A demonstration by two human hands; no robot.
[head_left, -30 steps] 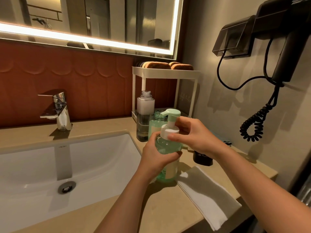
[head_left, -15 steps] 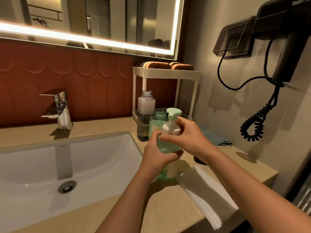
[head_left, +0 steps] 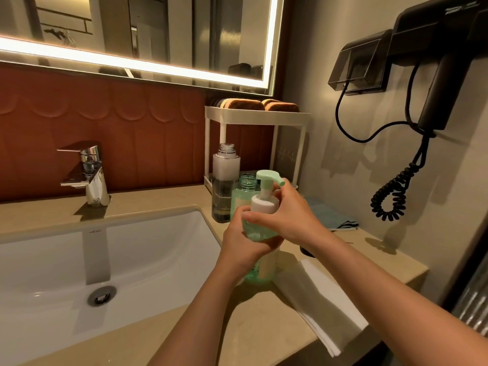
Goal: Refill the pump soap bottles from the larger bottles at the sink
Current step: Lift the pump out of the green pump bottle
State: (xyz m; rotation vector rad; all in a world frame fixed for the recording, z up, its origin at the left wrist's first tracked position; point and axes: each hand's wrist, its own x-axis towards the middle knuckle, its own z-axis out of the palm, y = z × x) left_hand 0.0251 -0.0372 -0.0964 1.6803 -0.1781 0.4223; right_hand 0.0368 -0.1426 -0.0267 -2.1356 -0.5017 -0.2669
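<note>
Left hand [head_left: 243,244] curled round the body of one pump bottle [head_left: 258,231]. Right hand [head_left: 293,217] grips its white collar [head_left: 264,206]. Bottle upright on worktop [head_left: 158,202], long axis vertical, spout toward 3 o'clock. Just behind, at 11 o'clock, two uncapped: clear bottle [head_left: 225,178], green bottle [head_left: 240,198].

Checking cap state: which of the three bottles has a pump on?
The green bottle in the left hand: it carries a mint pump, gripped by the right hand. The tall clear bottle and the rear green bottle have bare open necks.
</note>
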